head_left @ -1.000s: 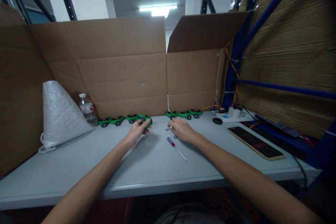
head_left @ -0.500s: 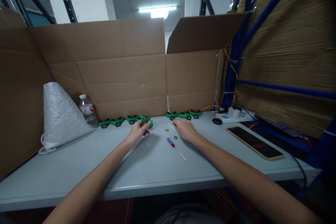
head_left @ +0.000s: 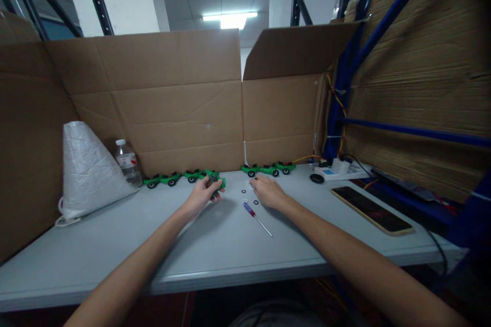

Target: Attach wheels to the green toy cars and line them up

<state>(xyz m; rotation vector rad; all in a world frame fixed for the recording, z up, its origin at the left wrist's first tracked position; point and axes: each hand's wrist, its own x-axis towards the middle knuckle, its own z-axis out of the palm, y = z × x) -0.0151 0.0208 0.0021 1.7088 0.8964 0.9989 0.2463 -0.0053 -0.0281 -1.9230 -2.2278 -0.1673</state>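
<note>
My left hand point(head_left: 200, 194) is closed around a green toy car point(head_left: 223, 183), holding it just above the table; the fingers cover part of it. Down at the tabletop, my right hand point(head_left: 269, 192) has its fingers pressed together, and whatever they pinch is too small to make out. Two small black rings point(head_left: 256, 202) lie to the left of and below that hand. A screwdriver point(head_left: 249, 209) with a purple-and-red handle rests between the hands, its shaft slanting toward me.
Along the back stand several green toy cars, some at left point(head_left: 169, 180) and some at right point(head_left: 264, 169). A white bag point(head_left: 92, 173) and a water bottle point(head_left: 128, 163) stand left. At right are a phone point(head_left: 371, 209), a black disc point(head_left: 316, 179) and a power strip point(head_left: 341, 168). Cardboard point(head_left: 184, 107) walls the back.
My right hand has shifted slightly to the left along the tabletop. The toy car in my left hand has turned a little, while the hand stays in nearly the same place.
</note>
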